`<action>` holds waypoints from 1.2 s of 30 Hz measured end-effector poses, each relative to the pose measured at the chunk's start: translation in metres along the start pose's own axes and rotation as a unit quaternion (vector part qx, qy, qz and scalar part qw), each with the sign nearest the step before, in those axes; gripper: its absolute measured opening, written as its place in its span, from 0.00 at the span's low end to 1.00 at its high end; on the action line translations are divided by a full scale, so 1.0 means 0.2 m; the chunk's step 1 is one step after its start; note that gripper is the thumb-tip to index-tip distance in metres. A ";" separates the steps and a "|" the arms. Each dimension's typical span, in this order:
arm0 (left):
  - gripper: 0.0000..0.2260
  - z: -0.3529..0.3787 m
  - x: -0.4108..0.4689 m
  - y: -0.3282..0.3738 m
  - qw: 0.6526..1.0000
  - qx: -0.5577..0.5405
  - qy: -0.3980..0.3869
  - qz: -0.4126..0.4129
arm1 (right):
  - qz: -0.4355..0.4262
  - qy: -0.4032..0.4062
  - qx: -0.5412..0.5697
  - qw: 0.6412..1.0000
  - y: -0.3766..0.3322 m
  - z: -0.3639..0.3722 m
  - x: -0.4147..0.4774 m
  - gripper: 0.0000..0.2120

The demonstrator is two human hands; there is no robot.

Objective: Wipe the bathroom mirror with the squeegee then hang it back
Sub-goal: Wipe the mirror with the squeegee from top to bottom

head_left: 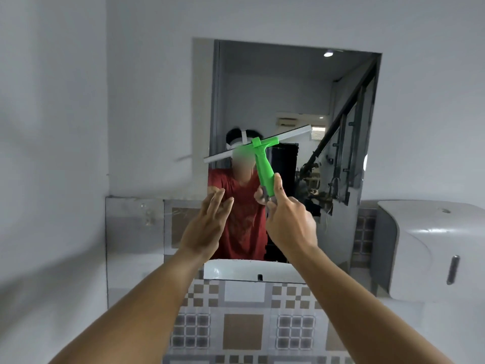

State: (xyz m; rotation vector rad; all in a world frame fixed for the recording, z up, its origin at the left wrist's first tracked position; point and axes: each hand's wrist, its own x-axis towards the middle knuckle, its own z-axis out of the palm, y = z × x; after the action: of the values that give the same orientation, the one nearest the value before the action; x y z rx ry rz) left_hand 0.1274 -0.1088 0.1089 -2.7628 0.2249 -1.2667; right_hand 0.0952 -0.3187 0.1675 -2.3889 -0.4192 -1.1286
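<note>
The green squeegee [263,164] is gripped low on its handle by the right hand [288,222], blade tilted above the fingers against the mirror [288,88]. Left hand [207,222] is held spread and empty beside it. Blade probably gets levelled first, then dragged down with steady pressure so no streaks are left.

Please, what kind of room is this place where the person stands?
Most likely a bathroom or washroom. A wall mirror hangs above patterned tiles, a white paper dispenser is fixed on the wall at the right, and the right hand holds a green squeegee up to the glass.
</note>
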 end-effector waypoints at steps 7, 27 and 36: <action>0.40 0.02 0.01 -0.02 1.000 -0.026 0.014 0.006 | -0.039 -0.015 -0.126 0.991 0.25 -0.17 0.06 0.37; 0.30 -0.59 0.74 -0.10 0.982 0.094 0.144 0.077 | -0.026 -0.023 -0.176 0.984 0.64 -0.41 0.11 0.35; 0.32 -0.68 0.87 -0.16 0.988 0.107 0.093 0.066 | 0.106 -0.026 -0.022 0.994 0.57 -0.15 -0.20 0.32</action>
State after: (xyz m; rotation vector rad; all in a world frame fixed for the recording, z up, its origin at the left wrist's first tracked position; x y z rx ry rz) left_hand 0.1390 -0.1108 0.3307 -2.4112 0.2629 -1.4225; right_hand 0.1031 -0.4350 0.1220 -2.4370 -0.1527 -0.9917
